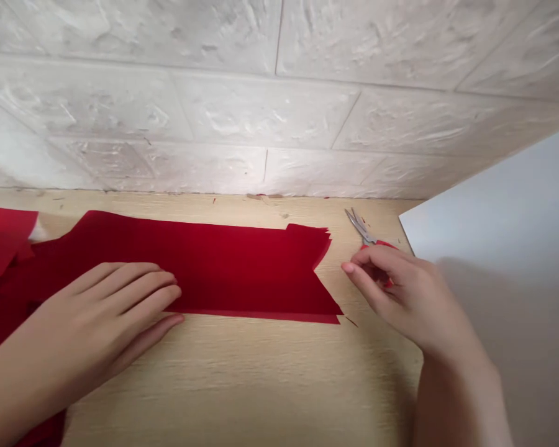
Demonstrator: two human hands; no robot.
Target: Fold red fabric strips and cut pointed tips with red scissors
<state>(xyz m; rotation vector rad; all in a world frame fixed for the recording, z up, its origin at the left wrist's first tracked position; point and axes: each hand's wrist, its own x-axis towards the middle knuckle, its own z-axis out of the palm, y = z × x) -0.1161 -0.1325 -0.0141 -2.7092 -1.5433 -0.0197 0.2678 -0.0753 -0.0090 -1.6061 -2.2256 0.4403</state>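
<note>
Layers of red cloth-like material (242,267) lie flat in a long strip, their right end cut into a V-shaped notch with slightly uneven edges. My left hand (125,304) rests flat on the strip's near edge, fingers extended and thumb slightly apart. To the right of the notch, my right hand (400,285) is curled, with thumb and index finger close together and nothing visible at their tips. Behind and under it is a pair of scissors (367,234) with red handles, blades slightly parted and pointing away to the left. The hand partly hides the handles.
More red material (4,239) lies at the far left. A white brick-patterned wall (270,112) rises behind the pale wooden tabletop (242,379). A white panel (507,242) stands at the right. Small red scraps (351,321) are scattered about.
</note>
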